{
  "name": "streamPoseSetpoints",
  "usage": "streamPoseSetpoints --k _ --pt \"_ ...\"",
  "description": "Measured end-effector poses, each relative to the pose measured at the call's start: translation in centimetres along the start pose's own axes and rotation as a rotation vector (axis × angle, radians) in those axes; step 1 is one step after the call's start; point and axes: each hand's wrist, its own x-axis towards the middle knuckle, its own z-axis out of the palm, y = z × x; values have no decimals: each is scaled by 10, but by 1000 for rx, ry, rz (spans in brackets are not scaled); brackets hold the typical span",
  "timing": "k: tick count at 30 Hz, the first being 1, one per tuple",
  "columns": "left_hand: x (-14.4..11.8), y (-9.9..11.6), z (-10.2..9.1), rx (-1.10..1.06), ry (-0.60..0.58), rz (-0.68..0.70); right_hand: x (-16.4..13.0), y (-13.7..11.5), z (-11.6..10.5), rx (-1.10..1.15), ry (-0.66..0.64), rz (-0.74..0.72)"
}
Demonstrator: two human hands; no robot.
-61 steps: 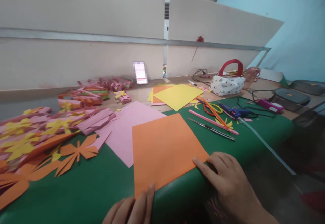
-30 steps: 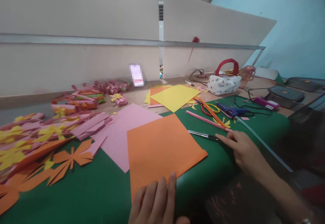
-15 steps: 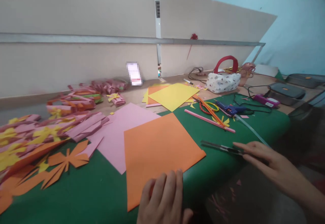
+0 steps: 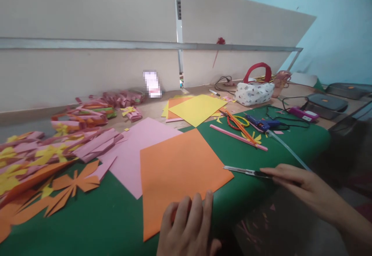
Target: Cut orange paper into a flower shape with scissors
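Where draped over the table's rounded near edge, broad green table cover (image 4: 87,217): smooth, sloping, and by the look of it slippery under paper. On it, overlapping the pale pink paper sheet (image 4: 136,147) behind, large square orange paper sheet (image 4: 180,170), flat, near margin close to the drop. Pinned there only by left hand (image 4: 188,231), fingers relaxed and laid flat, grasping nothing, tips alone on that near margin. Judged a thin hold: given a sideways push, apt to skate, pivot or buckle.

To the right, right hand (image 4: 302,190), thumb and forefinger pinched on the rear end of slim silver craft knife (image 4: 244,171), low over the cover, tip just beside the sheet's right corner. Gripped so far back, probably little command of the point: liable to wobble, snag that corner, score the cover beneath, or run toward the flat fingers nearby. Blade extended or retracted: too small to tell.
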Motion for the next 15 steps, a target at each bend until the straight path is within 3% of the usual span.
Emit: streamPoseSetpoints --k 4,7,15 --pt "3 1 3 -33 -2 39 1 1 -1 -10 -72 -13" --pt "10 3 3 -34 -67 76 1 2 -2 -36 -107 -24" --pt "21 10 1 -70 -126 -37 11 -3 0 -60 -128 -89"
